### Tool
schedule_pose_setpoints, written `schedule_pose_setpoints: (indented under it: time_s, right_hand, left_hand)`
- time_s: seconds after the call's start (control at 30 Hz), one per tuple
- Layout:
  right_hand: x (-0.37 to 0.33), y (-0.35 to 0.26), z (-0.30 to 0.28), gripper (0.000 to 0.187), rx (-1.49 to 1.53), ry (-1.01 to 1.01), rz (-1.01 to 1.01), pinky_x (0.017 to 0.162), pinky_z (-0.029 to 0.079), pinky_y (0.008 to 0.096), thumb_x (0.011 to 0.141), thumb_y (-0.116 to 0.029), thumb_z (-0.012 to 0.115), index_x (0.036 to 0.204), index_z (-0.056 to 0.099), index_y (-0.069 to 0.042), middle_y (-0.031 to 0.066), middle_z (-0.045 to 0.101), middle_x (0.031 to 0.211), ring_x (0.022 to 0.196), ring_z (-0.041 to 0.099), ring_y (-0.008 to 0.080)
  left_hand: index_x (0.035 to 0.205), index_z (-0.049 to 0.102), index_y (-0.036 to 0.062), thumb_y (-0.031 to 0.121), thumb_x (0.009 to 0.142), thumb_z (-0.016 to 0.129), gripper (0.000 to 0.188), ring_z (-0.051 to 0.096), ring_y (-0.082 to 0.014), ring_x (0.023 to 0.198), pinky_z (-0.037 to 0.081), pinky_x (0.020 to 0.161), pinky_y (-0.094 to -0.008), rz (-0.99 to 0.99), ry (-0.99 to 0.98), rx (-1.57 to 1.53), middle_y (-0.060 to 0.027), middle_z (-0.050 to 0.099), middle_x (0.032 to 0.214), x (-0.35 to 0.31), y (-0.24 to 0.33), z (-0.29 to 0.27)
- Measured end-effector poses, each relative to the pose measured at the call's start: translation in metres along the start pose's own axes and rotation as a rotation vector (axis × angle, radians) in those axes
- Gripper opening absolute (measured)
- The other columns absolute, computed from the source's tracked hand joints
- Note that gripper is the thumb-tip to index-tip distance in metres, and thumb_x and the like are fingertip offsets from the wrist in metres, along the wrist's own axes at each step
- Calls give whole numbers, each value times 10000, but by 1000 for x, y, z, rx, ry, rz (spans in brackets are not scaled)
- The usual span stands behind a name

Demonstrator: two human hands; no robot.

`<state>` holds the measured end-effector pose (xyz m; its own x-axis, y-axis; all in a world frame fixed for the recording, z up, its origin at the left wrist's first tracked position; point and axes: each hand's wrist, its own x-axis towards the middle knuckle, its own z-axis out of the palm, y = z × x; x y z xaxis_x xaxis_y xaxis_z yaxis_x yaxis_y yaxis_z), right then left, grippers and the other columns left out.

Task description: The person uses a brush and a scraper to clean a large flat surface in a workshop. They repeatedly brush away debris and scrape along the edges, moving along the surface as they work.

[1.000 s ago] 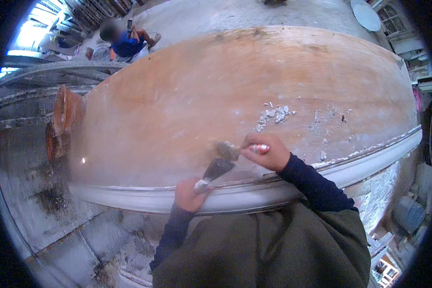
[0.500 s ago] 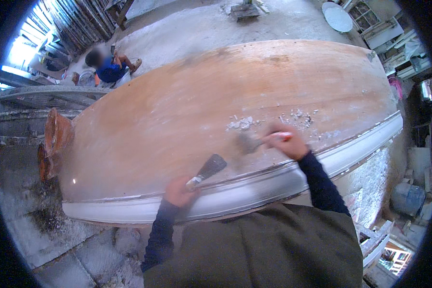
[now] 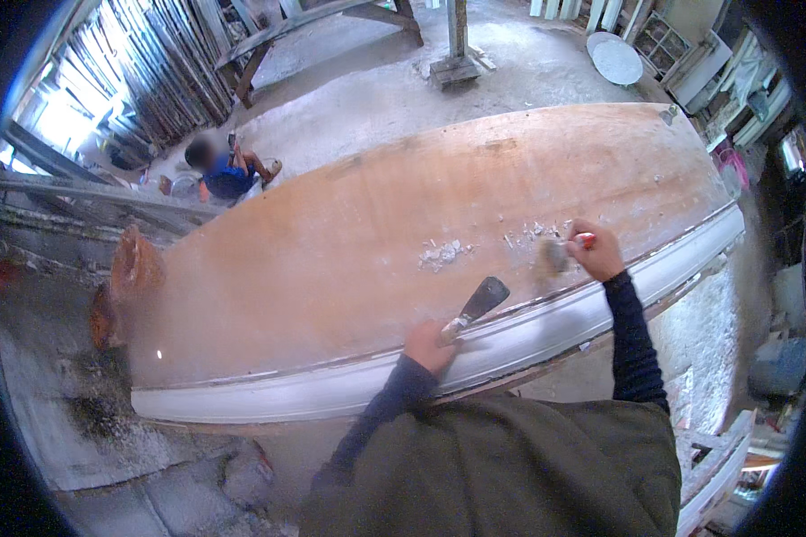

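Observation:
A wide wooden table top (image 3: 331,259) with a white moulded edge (image 3: 269,398) lies in front of me. My left hand (image 3: 430,347) rests by the near edge, closed round the handle of a putty knife (image 3: 485,300), its dark blade pointing up and right. In my right hand (image 3: 600,252) is a paintbrush (image 3: 555,256) with a red-tipped handle, its pale bristles blurred and down at the wood. White flakes (image 3: 446,254) lie in a small heap left of the brush, and more flakes (image 3: 533,234) lie just beyond it.
Past the far left edge a person (image 3: 228,177) in blue sits low. A wooden post (image 3: 457,63) and a trestle (image 3: 331,18) stand on the dusty floor behind. Orange-brown wrapped material (image 3: 136,264) hangs at the left end. A round white disc (image 3: 616,59) leans far right.
Both hands have moved right along the near edge, the putty knife and brush with them. The brush is now at the right-hand flakes. My view has shifted, showing more of the floor beyond.

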<state>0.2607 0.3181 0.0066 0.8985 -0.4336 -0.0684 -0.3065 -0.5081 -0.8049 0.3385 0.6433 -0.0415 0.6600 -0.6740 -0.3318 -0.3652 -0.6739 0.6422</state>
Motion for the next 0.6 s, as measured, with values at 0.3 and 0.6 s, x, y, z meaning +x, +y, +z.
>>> schedule_pose_setpoints:
  time_s: [0.3,0.6]
  right_hand:
    - [90,14,244,215,622,-479,71,583,478,237,762,-215,614,886,597,-40,41,609,752,645,580,107]
    - [35,55,39,70,577,5,122,509,476,232,763,-120,557,745,571,-54,8,564,642,569,548,91]
  left_hand:
    - [925,561,51,287,700,611,330,552,-349,787,423,673,-410,148,146,-232,-217,569,820,3,-27,24]
    - [934,559,53,373,699,574,397,554,-356,761,427,661,-413,52,108,-35,-199,576,775,30,-77,82]
